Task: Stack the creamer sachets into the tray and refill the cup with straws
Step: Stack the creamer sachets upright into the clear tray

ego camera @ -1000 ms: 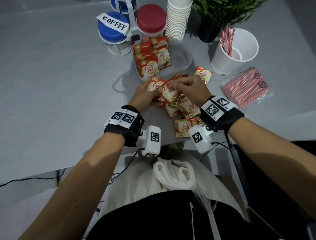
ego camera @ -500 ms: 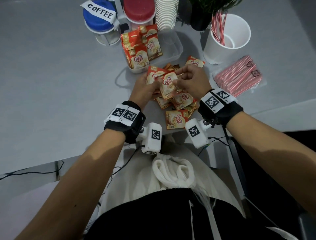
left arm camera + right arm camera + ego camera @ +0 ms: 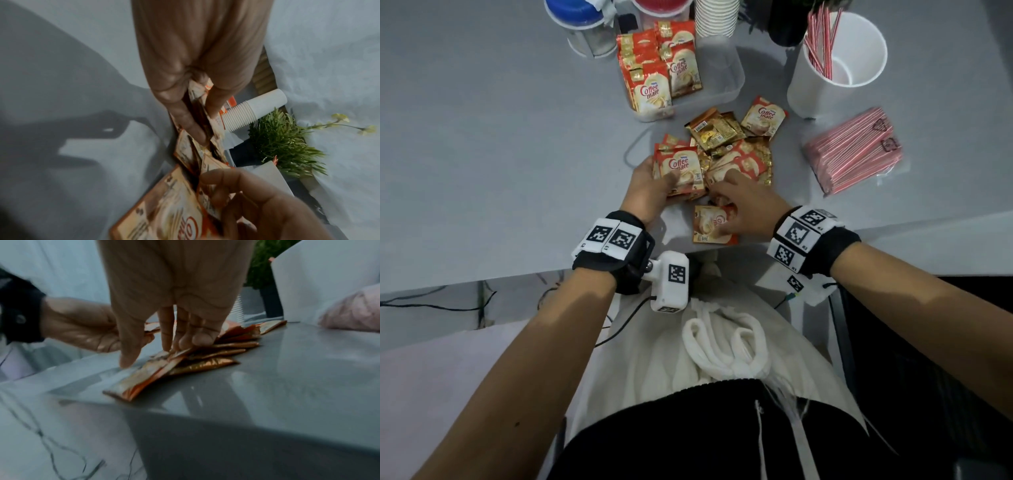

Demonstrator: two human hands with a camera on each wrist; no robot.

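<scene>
Left hand grips our gathered creamer sachets, squared for tray beyond. Right hand, fingers extended, presses loose pile, probably sliding next one free. Cup awaits straws.

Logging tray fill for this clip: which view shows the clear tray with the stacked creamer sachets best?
The head view. It looks down on the clear tray, with creamer sachets standing in its left part and its right part bare. The left wrist view is blocked by the left hand; the right wrist view doesn't show the tray.
</scene>
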